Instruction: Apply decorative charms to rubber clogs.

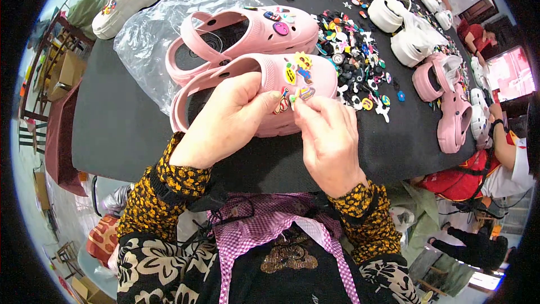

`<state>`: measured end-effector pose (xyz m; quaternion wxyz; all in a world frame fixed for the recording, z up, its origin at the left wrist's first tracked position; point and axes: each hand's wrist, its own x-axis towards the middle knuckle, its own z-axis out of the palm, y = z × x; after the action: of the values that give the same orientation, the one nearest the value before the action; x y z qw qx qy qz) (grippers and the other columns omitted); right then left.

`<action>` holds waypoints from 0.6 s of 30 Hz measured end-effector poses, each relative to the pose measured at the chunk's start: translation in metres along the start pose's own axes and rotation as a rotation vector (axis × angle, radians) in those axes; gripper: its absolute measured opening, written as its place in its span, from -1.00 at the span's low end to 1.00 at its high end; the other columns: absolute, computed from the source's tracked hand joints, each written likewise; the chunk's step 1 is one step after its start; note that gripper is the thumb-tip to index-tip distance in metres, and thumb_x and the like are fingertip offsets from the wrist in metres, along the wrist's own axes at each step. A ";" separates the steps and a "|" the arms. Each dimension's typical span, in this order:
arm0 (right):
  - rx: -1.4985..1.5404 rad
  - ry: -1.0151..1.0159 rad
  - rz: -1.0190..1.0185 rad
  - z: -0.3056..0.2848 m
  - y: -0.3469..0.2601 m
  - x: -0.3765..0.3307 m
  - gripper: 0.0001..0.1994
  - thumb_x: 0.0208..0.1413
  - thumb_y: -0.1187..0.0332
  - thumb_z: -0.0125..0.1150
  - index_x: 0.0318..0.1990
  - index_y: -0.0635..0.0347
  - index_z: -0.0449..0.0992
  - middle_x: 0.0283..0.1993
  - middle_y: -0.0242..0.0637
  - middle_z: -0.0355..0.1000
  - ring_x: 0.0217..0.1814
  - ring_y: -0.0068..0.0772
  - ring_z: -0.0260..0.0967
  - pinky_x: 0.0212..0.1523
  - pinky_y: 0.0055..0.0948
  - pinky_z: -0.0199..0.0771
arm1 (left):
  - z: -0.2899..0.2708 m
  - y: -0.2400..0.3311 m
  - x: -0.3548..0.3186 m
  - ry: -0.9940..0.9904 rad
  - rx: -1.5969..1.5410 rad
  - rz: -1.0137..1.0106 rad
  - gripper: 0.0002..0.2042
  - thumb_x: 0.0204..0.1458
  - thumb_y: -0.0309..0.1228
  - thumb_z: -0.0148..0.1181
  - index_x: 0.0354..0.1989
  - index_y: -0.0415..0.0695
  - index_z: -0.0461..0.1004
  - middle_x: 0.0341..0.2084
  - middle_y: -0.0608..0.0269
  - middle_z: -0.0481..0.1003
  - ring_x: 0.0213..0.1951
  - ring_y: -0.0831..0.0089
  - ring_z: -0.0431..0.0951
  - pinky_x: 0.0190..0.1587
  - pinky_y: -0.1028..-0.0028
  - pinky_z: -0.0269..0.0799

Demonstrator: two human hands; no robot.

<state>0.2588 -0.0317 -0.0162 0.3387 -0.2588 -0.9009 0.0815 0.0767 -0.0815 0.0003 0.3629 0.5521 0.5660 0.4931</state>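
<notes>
A pink clog (323,74) lies on the black table in front of me, its toe pointing right. My left hand (228,115) grips its near side, with the thumb beside a small baseball-like charm (283,103). With fingertips pinched together, my right hand (332,143) holds a small colourful shoe charm (305,94) against the clog's upper. Whether the charm's stem sits in a hole is hidden. A yellow figure charm (304,63) and a round yellow-green charm (289,73) are on the same upper. Just beyond lies the matching pink clog (308,25), also bearing charms.
A pile of mixed charms (351,50) spreads right of the clogs. A clear plastic bag (140,39) lies behind them, near a white clog (130,3). More white clogs (389,11) and pink clogs (453,118) line the right side, where other people work.
</notes>
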 end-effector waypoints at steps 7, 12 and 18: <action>-0.132 -0.088 -0.077 0.000 0.001 -0.001 -0.62 -0.10 0.45 0.07 -0.06 0.41 0.45 -0.20 -0.22 0.29 -0.16 -0.23 0.25 -0.09 -0.26 0.22 | 0.007 0.005 0.002 0.021 0.030 0.004 -0.84 0.07 -0.49 0.09 -0.30 -0.38 0.41 -0.51 0.12 0.49 -0.43 0.53 0.43 -0.35 0.46 0.37; -0.099 -0.136 -0.094 -0.004 0.005 0.008 -0.63 -0.10 0.42 0.06 -0.10 0.44 0.44 -0.19 -0.18 0.30 -0.14 -0.21 0.25 -0.08 -0.26 0.22 | 0.006 0.015 -0.001 -0.046 0.100 -0.073 -0.81 0.12 -0.50 0.03 -0.15 -0.35 0.43 -0.33 0.31 0.50 -0.28 0.63 0.42 -0.18 0.55 0.38; -0.142 -0.150 -0.156 -0.009 0.009 0.019 -0.67 -0.10 0.39 0.04 -0.17 0.42 0.46 -0.22 -0.19 0.32 -0.15 -0.24 0.25 -0.09 -0.28 0.21 | 0.013 0.015 0.005 0.032 0.093 0.023 -0.81 0.10 -0.52 0.04 -0.15 -0.36 0.42 -0.38 0.16 0.51 -0.34 0.50 0.48 -0.23 0.49 0.40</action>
<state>0.2564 -0.0141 -0.0011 0.2566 -0.2046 -0.9446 0.0100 0.0924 -0.0764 0.0120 0.3221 0.5669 0.5877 0.4789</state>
